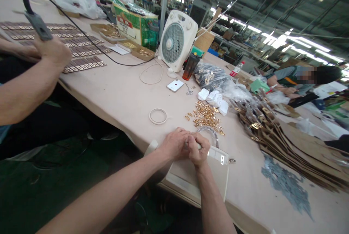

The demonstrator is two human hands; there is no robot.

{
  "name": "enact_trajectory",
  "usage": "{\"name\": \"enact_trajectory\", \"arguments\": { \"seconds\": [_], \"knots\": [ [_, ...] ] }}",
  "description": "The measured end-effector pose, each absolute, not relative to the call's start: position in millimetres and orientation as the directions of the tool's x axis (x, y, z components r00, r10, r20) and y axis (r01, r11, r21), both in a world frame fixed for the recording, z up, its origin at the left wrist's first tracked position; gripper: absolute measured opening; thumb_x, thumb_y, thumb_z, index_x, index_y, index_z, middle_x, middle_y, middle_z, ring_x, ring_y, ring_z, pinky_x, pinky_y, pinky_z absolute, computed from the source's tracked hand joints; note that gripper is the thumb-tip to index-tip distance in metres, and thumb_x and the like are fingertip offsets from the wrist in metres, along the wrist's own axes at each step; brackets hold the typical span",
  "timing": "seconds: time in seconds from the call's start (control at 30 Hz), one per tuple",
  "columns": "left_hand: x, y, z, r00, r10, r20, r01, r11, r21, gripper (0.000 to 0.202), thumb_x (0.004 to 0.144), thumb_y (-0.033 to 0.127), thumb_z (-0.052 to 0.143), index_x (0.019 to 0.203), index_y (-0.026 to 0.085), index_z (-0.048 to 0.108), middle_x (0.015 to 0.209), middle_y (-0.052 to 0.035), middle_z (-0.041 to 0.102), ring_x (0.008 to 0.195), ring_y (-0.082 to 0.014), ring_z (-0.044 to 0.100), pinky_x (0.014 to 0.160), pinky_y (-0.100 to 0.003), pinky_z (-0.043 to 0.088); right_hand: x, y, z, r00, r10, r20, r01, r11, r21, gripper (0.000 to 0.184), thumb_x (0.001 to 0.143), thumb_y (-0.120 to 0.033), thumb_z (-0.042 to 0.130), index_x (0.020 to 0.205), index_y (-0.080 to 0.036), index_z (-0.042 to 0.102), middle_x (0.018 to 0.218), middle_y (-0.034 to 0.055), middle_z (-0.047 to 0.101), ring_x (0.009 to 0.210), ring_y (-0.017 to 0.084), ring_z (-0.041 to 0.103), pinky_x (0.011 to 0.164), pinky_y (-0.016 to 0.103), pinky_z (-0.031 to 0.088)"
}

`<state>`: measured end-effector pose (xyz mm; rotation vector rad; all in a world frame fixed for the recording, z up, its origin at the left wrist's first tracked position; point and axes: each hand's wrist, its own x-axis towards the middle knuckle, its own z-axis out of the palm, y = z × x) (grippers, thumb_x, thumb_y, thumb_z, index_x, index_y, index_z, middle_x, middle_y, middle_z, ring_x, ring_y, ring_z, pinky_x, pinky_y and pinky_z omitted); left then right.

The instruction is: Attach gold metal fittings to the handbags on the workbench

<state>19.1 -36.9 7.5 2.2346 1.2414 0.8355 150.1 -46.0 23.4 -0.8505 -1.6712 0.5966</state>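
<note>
My left hand [174,144] and my right hand [199,150] are pressed together at the near table edge, fingers curled round a small part that I cannot make out. They rest on a pale beige strap piece [191,176] with a small metal fitting [222,160] at its right end. Just beyond the hands lies a pile of small gold metal buckles [205,116]. A roll of clear tape [211,134] lies partly hidden behind my right hand.
A white ring [158,116], a white phone [175,85], a white fan [177,40] and a brown bottle [191,66] stand further back. Stacked brown straps [286,143] fill the right. On the left, another person's hand [53,50] holds a corded tool [36,25] over rows of strap pieces [81,50].
</note>
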Motion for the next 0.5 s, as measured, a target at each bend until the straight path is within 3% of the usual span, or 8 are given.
{"name": "enact_trajectory", "arguments": {
  "seconds": [0.13, 0.27, 0.33, 0.4, 0.5],
  "knots": [
    [18, -34, 6, 0.436, 0.866, 0.246, 0.608, -0.485, 0.629, 0.035, 0.079, 0.038, 0.077, 0.109, 0.025, 0.065, 0.113, -0.0063, 0.072, 0.115, -0.0276, 0.06, 0.093, -0.037, 0.056, 147, -33, 25, -0.028, 0.858, 0.513, 0.223, 0.505, -0.834, 0.039, 0.099, -0.035, 0.061, 0.063, -0.02, 0.056, 0.056, -0.0028, 0.05, 0.051, 0.011, 0.046, 0.052, 0.027, 0.038],
    [14, -36, 10, 0.447, 0.858, 0.255, 0.611, -0.5, 0.614, 0.047, 0.075, 0.056, 0.082, 0.107, 0.026, 0.064, 0.116, -0.0056, 0.071, 0.118, -0.0287, 0.058, 0.098, -0.04, 0.054, 150, -22, 43, 0.106, 0.941, 0.322, -0.074, 0.331, -0.941, 0.039, 0.1, -0.045, 0.06, 0.069, -0.021, 0.055, 0.047, -0.0091, 0.037, 0.038, 0.008, 0.031, 0.038, 0.022, 0.025],
    [14, -37, 11, 0.446, 0.858, 0.255, 0.619, -0.502, 0.604, 0.051, 0.075, 0.06, 0.083, 0.108, 0.027, 0.064, 0.117, -0.0055, 0.071, 0.118, -0.0287, 0.058, 0.099, -0.041, 0.053, 151, -21, 54, 0.134, 0.934, 0.331, -0.155, 0.35, -0.924, 0.037, 0.099, -0.046, 0.061, 0.072, -0.021, 0.057, 0.047, -0.0102, 0.035, 0.036, 0.007, 0.03, 0.037, 0.021, 0.023],
    [14, -37, 11, 0.451, 0.857, 0.251, 0.624, -0.504, 0.598, 0.052, 0.074, 0.058, 0.084, 0.109, 0.026, 0.063, 0.118, -0.0056, 0.071, 0.118, -0.0288, 0.058, 0.099, -0.041, 0.053, 148, -23, 59, 0.149, 0.913, 0.381, -0.16, 0.402, -0.901, 0.037, 0.099, -0.047, 0.06, 0.073, -0.021, 0.057, 0.048, -0.0096, 0.036, 0.037, 0.007, 0.031, 0.037, 0.021, 0.025],
    [14, -38, 13, 0.443, 0.868, 0.224, 0.629, -0.479, 0.613, 0.045, 0.076, 0.05, 0.083, 0.109, 0.025, 0.063, 0.118, -0.0066, 0.071, 0.118, -0.0285, 0.058, 0.099, -0.04, 0.053, 139, -27, 55, 0.113, 0.907, 0.406, -0.026, 0.411, -0.911, 0.042, 0.097, -0.049, 0.063, 0.068, -0.021, 0.054, 0.05, -0.0068, 0.043, 0.042, 0.008, 0.038, 0.041, 0.023, 0.033]
  ]
}}
